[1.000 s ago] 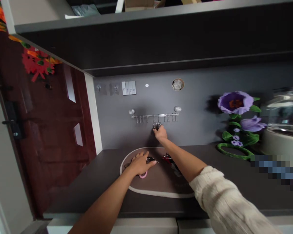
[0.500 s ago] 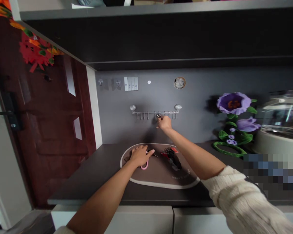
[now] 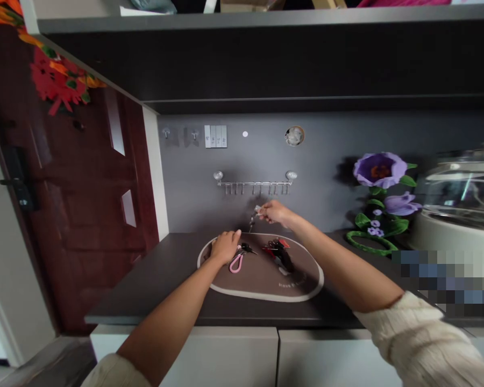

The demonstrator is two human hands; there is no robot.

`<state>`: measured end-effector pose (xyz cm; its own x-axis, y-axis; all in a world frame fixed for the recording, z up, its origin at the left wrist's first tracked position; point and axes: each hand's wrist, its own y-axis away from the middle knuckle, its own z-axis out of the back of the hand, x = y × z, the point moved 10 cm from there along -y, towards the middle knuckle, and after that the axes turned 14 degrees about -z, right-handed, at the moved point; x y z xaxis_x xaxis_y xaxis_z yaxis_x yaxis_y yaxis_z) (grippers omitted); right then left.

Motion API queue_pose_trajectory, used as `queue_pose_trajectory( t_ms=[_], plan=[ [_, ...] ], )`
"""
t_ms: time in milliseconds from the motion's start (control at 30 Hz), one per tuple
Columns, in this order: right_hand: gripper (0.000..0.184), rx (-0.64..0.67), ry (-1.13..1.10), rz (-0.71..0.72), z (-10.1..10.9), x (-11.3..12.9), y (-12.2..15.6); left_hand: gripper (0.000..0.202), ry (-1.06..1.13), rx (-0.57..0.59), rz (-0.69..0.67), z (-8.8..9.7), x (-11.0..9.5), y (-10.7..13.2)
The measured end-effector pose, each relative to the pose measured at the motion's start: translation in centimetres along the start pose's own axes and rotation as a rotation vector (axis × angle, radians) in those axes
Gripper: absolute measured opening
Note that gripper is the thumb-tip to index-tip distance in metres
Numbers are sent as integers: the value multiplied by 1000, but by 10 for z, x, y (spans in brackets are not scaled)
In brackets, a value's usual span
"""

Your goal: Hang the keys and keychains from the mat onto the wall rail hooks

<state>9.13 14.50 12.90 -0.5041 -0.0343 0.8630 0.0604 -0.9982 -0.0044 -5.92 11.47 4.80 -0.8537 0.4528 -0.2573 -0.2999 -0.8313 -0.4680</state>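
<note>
A chrome hook rail (image 3: 255,184) is fixed to the grey wall above a dark counter. Below it my right hand (image 3: 275,213) pinches a small set of keys (image 3: 253,217) that dangles in the air, clear of the hooks. My left hand (image 3: 225,246) rests with curled fingers on the left part of an oval brown mat (image 3: 266,282), touching a key bunch with a pink loop (image 3: 237,261). Another bunch of keys with a red tag (image 3: 280,252) lies on the mat to the right.
A dark red door (image 3: 76,204) stands at the left. Purple artificial flowers (image 3: 381,199) and a glass-lidded cooker (image 3: 460,204) sit on the counter at the right. Wall switches (image 3: 215,136) and small hooks are above the rail. A dark overhead shelf spans the top.
My right hand has come down and away from the hook rail with the small keys in its fingers. My left hand has slid slightly back on the mat, uncovering the pink loop.
</note>
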Motion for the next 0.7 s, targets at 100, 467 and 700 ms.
queue_pose_trajectory(
  t_ms=[100,467,700],
  plan=[
    [26,103,305,47,-22,-26,9,57,13,-60,50,7,9,1],
    [23,222,477,219,-20,-13,61,25,540,-295,-45,41,-10,6],
    [35,574,-265,104,-21,17,100,43,1122,96,-239,74,-93,1]
  ],
)
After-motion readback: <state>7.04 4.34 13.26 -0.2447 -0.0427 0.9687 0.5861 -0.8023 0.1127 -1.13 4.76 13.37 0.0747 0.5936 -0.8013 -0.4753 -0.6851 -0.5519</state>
